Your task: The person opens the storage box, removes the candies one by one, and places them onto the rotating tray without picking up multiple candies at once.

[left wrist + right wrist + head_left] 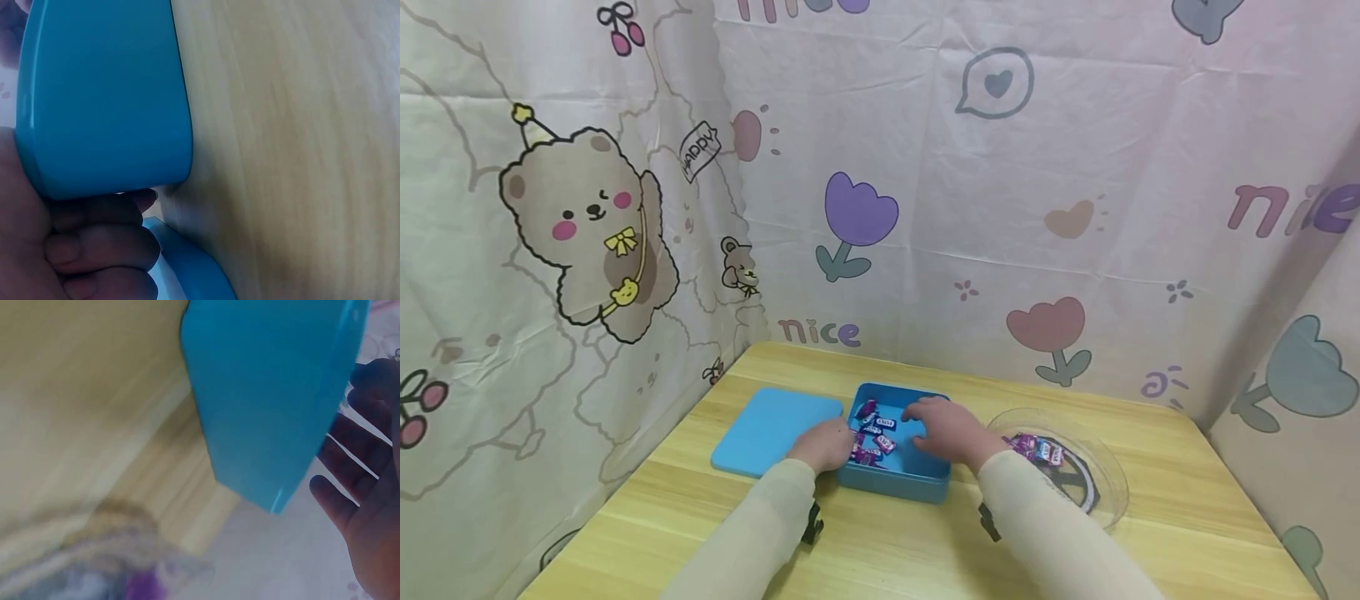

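While both hands work at the blue box (pixel 898 475) standing at mid-desk (pixel 1187 517), each takes a different posture. The left hand (pixel 826 444) sits at the box's left wall with its fingers (pixel 100 247) curled against the outside of that wall, gripping it. The right hand (pixel 946 427) lies over the open box with fingers spread and relaxed, holding nothing that can be seen, just right of the wrapped candies (pixel 872 433) lying inside.

The head view alone shows the layout: the flat blue lid (pixel 771 429) lies on the desk touching the box's left side, and a clear plate (pixel 1105 492) with more wrapped candies (pixel 1037 448) sits to the right, near the box. The left wrist view adds the curled fingers pressed to the box wall and an edge of the lid below them. The right wrist view shows the spread fingers (pixel 350 469) beyond the box's corner; its foreground is blurred.
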A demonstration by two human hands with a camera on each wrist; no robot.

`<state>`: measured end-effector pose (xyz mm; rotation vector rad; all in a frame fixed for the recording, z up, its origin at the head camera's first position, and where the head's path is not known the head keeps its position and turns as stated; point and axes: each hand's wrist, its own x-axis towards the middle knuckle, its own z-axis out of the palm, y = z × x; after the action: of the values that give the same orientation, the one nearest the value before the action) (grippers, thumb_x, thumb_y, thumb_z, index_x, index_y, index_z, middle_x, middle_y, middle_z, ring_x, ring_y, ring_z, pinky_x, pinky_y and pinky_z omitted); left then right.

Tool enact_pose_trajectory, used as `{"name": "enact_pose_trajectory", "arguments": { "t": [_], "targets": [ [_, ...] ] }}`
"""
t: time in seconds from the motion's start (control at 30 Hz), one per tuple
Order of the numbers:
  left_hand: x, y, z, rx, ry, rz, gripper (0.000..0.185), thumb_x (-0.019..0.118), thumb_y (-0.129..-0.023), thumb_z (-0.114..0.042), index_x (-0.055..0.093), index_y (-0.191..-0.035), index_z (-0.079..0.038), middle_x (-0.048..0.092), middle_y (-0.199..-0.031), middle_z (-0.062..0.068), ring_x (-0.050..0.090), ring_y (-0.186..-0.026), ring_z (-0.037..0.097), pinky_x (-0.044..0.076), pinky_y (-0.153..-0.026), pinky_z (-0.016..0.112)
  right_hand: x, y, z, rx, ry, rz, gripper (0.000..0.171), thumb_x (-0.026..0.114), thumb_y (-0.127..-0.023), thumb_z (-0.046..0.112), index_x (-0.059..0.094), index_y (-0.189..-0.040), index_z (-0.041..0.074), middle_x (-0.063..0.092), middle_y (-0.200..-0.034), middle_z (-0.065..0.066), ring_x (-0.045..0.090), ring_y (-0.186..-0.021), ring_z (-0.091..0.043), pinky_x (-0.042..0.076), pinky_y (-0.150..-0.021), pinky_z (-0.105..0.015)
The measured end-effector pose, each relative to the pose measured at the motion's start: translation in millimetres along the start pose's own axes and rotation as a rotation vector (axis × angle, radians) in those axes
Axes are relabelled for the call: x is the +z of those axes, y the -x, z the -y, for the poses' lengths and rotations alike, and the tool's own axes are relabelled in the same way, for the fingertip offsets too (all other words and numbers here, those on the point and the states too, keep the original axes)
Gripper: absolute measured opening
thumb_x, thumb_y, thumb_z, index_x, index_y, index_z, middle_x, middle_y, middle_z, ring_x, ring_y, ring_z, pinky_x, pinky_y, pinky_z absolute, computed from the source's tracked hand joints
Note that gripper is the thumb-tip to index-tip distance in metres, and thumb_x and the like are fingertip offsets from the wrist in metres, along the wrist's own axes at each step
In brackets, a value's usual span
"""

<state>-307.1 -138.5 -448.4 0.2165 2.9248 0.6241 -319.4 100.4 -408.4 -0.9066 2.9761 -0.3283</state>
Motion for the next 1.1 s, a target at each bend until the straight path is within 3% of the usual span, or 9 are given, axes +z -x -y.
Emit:
{"name": "enact_pose_trajectory", "arguments": {
  "t": [0.37,0.73,1.1],
  "targets": [
    [-1.8,0.3,0.3,0.023,-0.008,-0.004,0.030,0.044,-0.106,-0.018,0.064,-0.085,-0.009,0.063,-0.094,0.005,0.054,-0.076,0.022,0.052,-0.084,0.047,22,-23,20,-0.007,-0.021,0.070,0.033,0.070,-0.096,0.020,0.070,-0.129,0.022,0.066,-0.126,0.001,0.060,-0.120,-0.023,0.047,-0.102,-0.047],
    [-1.7,0.9,-1.0,0.038,-0.019,0.000,0.029,0.046,-0.106,-0.018,0.066,-0.087,-0.009,0.062,-0.091,0.005,0.053,-0.074,0.022,0.051,-0.078,0.043,43,-34,23,-0.039,0.025,0.108,0.026,0.070,-0.097,0.017,0.074,-0.122,0.025,0.066,-0.104,0.009,0.063,-0.100,-0.013,0.051,-0.097,-0.040],
    [-0.6,0.6,0.6,0.025,-0.023,0.001,0.030,0.045,-0.106,-0.020,0.067,-0.089,-0.008,0.062,-0.091,0.005,0.054,-0.074,0.022,0.051,-0.074,0.041,43,-31,27,0.009,0.057,0.138,0.018,0.070,-0.098,0.021,0.076,-0.115,0.020,0.063,-0.096,0.007,0.060,-0.091,-0.012,0.052,-0.095,-0.038]
  ]
}}
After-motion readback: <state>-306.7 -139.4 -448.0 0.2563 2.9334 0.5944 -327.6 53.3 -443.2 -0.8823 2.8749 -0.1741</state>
